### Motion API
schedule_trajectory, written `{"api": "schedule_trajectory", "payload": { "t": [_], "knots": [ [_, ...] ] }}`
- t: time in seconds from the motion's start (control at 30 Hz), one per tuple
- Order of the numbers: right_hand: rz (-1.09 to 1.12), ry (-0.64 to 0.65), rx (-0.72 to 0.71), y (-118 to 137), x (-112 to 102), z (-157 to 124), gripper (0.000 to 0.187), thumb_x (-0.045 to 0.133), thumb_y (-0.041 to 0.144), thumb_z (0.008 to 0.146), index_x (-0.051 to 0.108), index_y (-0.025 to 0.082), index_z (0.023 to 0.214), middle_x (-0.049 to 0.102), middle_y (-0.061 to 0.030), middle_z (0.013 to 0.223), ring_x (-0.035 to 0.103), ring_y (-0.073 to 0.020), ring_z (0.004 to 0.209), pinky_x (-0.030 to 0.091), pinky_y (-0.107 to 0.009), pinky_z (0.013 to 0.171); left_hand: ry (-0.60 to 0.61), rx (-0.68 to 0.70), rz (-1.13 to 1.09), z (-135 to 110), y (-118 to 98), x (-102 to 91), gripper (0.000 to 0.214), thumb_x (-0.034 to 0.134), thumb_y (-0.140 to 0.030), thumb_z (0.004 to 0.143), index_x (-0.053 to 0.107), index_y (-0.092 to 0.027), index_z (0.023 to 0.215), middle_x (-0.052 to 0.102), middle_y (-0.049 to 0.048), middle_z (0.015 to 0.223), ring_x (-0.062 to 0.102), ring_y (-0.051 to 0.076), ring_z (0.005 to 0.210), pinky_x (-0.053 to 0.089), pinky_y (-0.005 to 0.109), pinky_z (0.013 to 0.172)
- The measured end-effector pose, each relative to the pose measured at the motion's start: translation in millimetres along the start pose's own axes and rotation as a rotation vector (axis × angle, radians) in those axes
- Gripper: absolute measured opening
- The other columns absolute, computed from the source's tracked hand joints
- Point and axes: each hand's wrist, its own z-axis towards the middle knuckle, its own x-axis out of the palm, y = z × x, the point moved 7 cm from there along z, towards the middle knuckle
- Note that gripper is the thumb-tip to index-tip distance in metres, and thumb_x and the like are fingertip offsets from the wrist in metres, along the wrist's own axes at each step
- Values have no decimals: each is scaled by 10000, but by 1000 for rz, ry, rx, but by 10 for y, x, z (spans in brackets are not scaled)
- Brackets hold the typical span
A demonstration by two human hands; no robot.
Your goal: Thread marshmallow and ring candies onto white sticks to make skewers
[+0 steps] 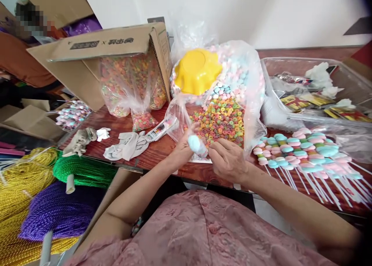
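Observation:
A candy skewer (194, 143) with a light blue end, seemingly in clear wrap, is held between my two hands near the table's front edge. The fingers of my left hand (183, 146) curl round it from the left, partly hidden behind it. Closed at its lower right end is my right hand (229, 160); the grip point is hidden by the fingers. Just beyond both hands lie loose ring candies (222, 120) in an opened clear bag (252, 114). Behind them are pink, white and blue candies (232, 70), with a yellow scalloped bowl (197, 71) on top.
Finished-looking candy skewers (305, 151) are piled at right, sticks towards me. A clear bin (314, 114) holds packets. At left stand a cardboard box (101, 45) with bagged ring candies, grey gloves (128, 145) and cord bundles (61, 211). Another person (23, 60) is at far left.

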Motion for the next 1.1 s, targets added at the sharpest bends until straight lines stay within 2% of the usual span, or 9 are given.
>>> {"api": "schedule_trajectory", "payload": {
  "t": [0.13,0.23,0.4,0.57,0.63,0.73,0.87,1.0,1.1],
  "knots": [
    [-135,-83,-76,-24,-3,-75,241,430,108,902,500,224,703,542,-45,664,431,-185,654,309,-341,592,189,-318,-387,-240,270,171,553,643,-514,847,490,-291,1329,628,73,1151,621,194,989,522,325,794],
    [-70,-47,-94,-53,55,-122,251,431,150,923,518,223,698,567,-46,691,435,-179,663,296,-347,585,390,-526,-560,-403,334,313,658,620,-651,798,506,-239,1299,637,133,1155,676,243,898,567,394,728],
    [-46,24,-208,-85,88,-108,278,473,170,933,526,215,664,555,-23,643,376,-160,608,221,-351,548,473,-684,-609,-465,300,322,798,465,-827,761,471,-240,1302,677,152,1114,727,334,853,591,418,613],
    [38,137,-302,-48,78,-48,254,449,163,954,581,220,745,591,-25,695,408,-154,631,214,-348,549,599,-777,-531,-473,322,332,823,389,-853,772,539,-155,1181,736,151,859,729,276,665,532,275,459],
    [84,136,-319,-34,60,-40,263,444,158,955,570,218,732,584,-26,693,411,-153,635,218,-349,554,568,-714,-475,-411,329,322,671,530,-738,806,544,-165,1155,725,94,743,683,198,529,465,205,397],
    [95,101,-317,-59,49,-61,260,450,151,948,554,217,719,563,-22,668,411,-156,634,232,-346,559,381,-513,-385,-264,292,254,489,726,-457,792,524,-220,1169,668,-24,651,570,97,404,367,141,361],
    [26,95,-132,-226,93,-102,231,437,126,926,558,205,746,572,-38,685,427,-168,646,306,-330,597,145,-143,-79,-155,121,61,278,685,-370,825,632,-182,1023,659,-10,722,558,68,488,415,175,474],
    [163,163,-5,-288,137,-132,167,441,105,905,557,183,814,586,-51,727,481,-173,687,362,-306,626,287,194,308,-262,-14,94,205,683,-366,821,755,-180,869,697,72,846,610,142,768,495,282,766],
    [110,116,-18,-284,103,-114,155,447,115,896,559,195,825,605,-52,741,493,-179,682,387,-315,640,254,85,135,-352,144,108,316,579,-417,899,729,-203,1077,681,82,888,619,154,765,515,297,737]
  ]
}}
